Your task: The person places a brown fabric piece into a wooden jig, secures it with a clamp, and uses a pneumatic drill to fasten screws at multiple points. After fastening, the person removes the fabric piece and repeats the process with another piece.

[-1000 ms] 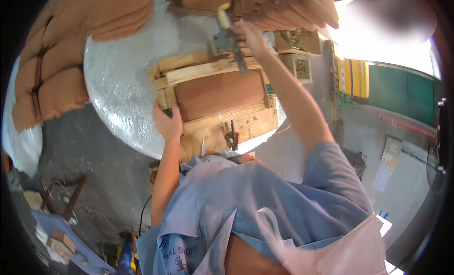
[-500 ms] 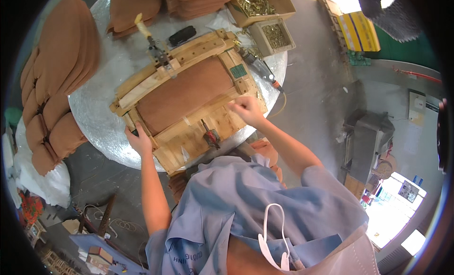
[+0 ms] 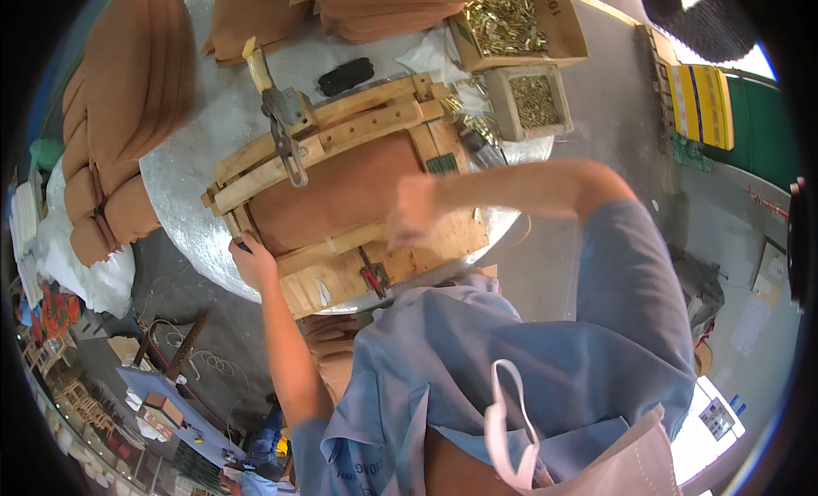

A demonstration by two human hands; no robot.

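A wooden jig [image 3: 328, 283] lies on a round table covered in shiny film, with a brown panel [image 3: 332, 193] inside its frame. My left hand [image 3: 256, 262] is closed around the jig's left end, near a small dark piece. Over the panel's right part, my right hand [image 3: 413, 208] is blurred, its fingers curled; anything inside is hidden. A metal toggle clamp [image 3: 281, 112] with a yellowish handle stands on the far rail, its looped bar reaching over the panel's edge. Another toggle clamp, with red on it [image 3: 373, 277], sits on the near board.
Brown panels are stacked at left [image 3: 141, 78] and at the far side [image 3: 383, 10]. A cardboard box [image 3: 567, 36] and a smaller tray [image 3: 501, 112] hold brass-coloured metal pieces. A dark hand tool [image 3: 481, 147] lies partly behind my right forearm. A black object [image 3: 347, 76] rests beyond the jig.
My right hand has moved left from the jig's right side to over the panel, its elbow swinging outward. The far clamp's looped bar now extends over the panel. My left hand stays at the jig's left end.
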